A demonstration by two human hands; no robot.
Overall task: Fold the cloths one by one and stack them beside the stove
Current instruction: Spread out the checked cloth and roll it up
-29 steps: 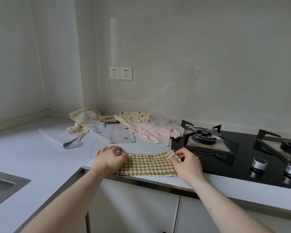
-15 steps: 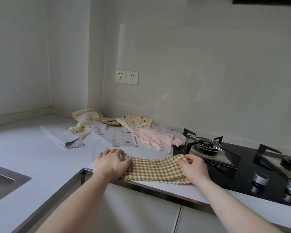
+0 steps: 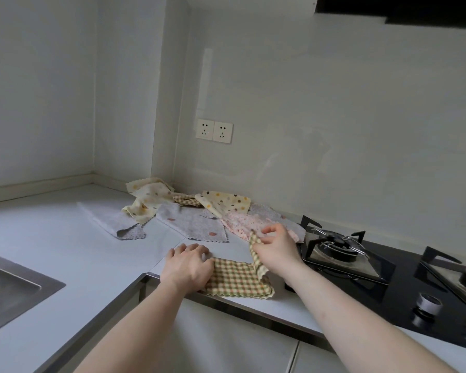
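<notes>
Her right hand (image 3: 276, 250) pinches the checked cloth (image 3: 236, 278) by its raised end — soft, light, floppy — while her left hand (image 3: 187, 266) presses the opposite end flat.

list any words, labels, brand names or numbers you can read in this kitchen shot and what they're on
No readable text, brand or number shows anywhere in the head view.
White double wall socket: only plug holes, no lettering.
Round silver stove knobs on the black glass gas stove: any markings are too small and blurred to read.
Green and tan checked cloth and the scattered cloths behind it: patterns only, no print or label visible.
</notes>
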